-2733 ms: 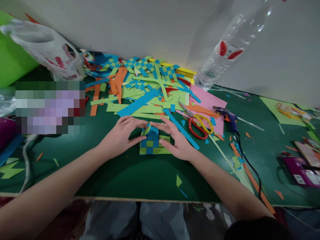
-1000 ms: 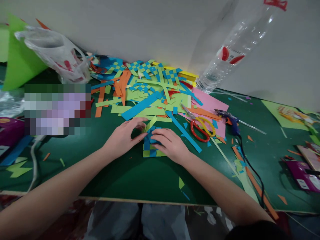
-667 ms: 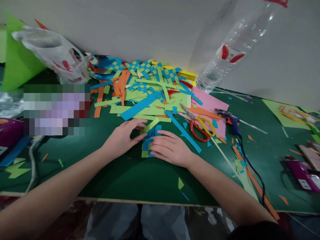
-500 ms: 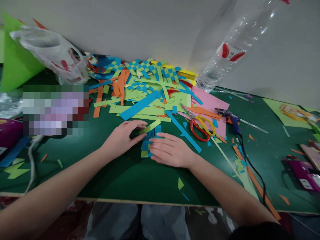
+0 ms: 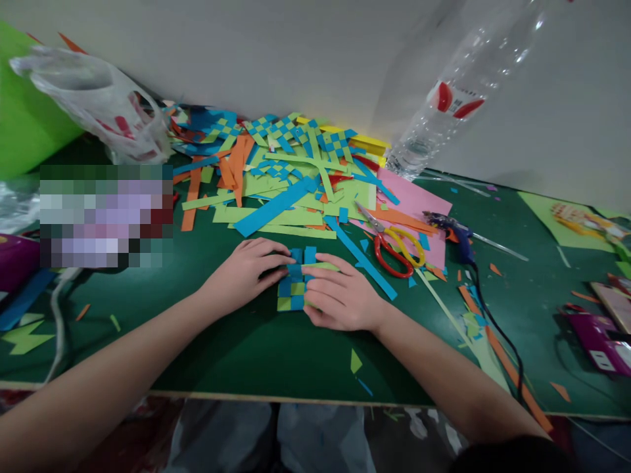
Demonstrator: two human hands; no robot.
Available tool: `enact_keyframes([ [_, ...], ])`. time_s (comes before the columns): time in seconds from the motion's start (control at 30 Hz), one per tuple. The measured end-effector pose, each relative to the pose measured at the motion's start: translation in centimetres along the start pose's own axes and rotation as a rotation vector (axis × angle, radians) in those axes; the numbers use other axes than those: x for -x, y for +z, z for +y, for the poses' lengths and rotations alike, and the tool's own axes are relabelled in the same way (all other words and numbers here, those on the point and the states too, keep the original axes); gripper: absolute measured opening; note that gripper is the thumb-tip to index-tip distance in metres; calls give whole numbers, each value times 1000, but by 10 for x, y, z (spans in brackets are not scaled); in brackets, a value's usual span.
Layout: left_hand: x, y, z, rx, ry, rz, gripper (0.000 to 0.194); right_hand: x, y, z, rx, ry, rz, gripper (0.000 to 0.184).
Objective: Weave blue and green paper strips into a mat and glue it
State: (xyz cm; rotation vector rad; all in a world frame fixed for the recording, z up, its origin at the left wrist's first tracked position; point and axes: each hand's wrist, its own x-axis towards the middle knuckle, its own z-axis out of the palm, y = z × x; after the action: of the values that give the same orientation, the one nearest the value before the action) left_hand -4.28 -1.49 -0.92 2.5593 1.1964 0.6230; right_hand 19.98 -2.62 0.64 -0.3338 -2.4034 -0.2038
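Note:
A small checkered weave (image 5: 297, 289) of blue and green paper strips lies flat on the green table in front of me. My left hand (image 5: 249, 270) is at its upper left, fingertips and thumb pinched at a blue strip. From the right, my right hand (image 5: 342, 292) covers part of the weave with bent fingers. A green paper strip (image 5: 328, 266) runs across the blue strips and passes between its fingers. The right thumb is mostly hidden.
Behind the hands lies a heap of paper strips and woven pieces (image 5: 286, 135). Scissors (image 5: 394, 249), a glue gun (image 5: 458, 243) and pink paper (image 5: 419, 197) are to the right. A plastic bottle (image 5: 453, 105) leans by the wall; a plastic bag (image 5: 118, 112) stands left.
The green strip, earlier slanting up at my left fingers, now lies across the blue strips by my right hand. My right fingers have shifted slightly right, uncovering more of the weave.

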Motion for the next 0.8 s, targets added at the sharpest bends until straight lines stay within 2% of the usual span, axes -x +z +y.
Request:
enact_keyframes([
  [0.1,0,1,-1,-5,-7,-9,24,1,1,1,2,90,25,7],
  [0.33,0,-8,6,-25,-95,72,25,5,3,11,11,274,-5,11],
  [0.43,0,-11,7,-22,-96,87,23,10,1,19,9,241,-42,12],
  [0.6,1,-10,4,-33,-53,48,25,14,1,27,-20,214,-107,16],
  [0.8,4,-15,8,-37,-52,-25,51,19,-3,37,-66,149,-206,27],
])
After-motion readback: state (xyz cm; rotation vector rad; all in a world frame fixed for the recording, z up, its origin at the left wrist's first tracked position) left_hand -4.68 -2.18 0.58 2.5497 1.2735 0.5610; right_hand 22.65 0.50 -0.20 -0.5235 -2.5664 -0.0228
